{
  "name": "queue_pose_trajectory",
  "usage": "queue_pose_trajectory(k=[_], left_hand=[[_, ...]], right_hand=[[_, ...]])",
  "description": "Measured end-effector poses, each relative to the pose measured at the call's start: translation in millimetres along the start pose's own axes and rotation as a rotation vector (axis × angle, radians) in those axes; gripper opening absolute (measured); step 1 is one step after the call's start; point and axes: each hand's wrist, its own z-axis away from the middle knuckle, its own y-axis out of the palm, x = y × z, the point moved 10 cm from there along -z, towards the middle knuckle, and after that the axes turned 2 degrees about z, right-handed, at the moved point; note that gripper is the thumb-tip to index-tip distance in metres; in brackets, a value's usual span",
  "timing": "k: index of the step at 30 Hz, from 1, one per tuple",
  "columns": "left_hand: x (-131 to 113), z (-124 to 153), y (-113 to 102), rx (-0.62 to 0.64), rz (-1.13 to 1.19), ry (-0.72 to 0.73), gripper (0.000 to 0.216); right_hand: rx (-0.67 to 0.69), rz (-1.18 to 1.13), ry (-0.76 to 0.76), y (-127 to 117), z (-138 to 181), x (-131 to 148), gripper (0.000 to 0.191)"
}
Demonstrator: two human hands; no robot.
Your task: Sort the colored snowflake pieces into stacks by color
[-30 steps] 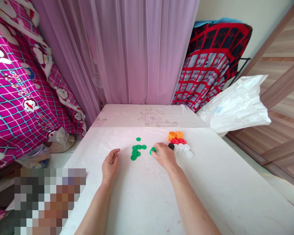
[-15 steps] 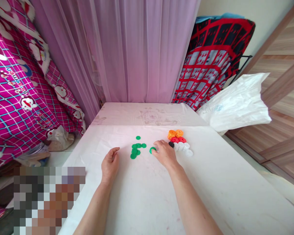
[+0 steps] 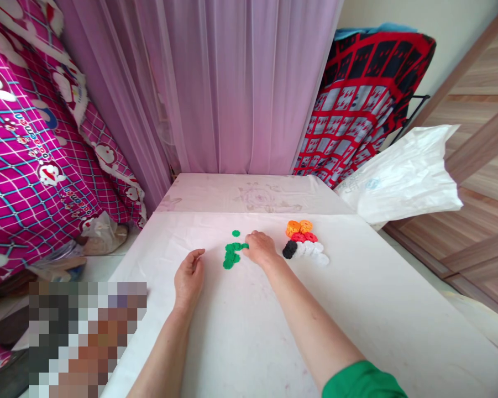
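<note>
Our right hand (image 3: pixel 260 247) has shifted left to the green discs (image 3: pixel 229 256), where work now seems centred; we can't tell its grip; left hand (image 3: pixel 189 278) half-open, seemingly empty; black discs (image 3: pixel 289 250) uncovered right of right hand

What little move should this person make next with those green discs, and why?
Perhaps the right hand should pinch and lift the green disc at the end of the green cluster: its fingertips are right at that disc, while the left hand sits apart from the cluster. Whether the fingers grip it now is hard to tell.
</note>
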Motion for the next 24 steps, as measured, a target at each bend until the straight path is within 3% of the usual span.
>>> queue_pose_trajectory(k=[7,15,24], left_hand=[[-2.1,-0.2,-0.5,0.001,-0.016,0.014,0.034],[0.9,-0.9,1.6,0.016,-0.032,0.007,0.034],[-2.6,0.7,-1.1,0.002,-0.009,0.001,0.033]], right_hand=[[-0.017,0.014,-0.01,-4.2,-1.2,-2.7,0.031],[-0.136,-0.158,0.137,-41.5,28.3,-63.6,0.025],[-0.06,-0.113,0.114,-15.5,39.0,-51.6,0.023]])
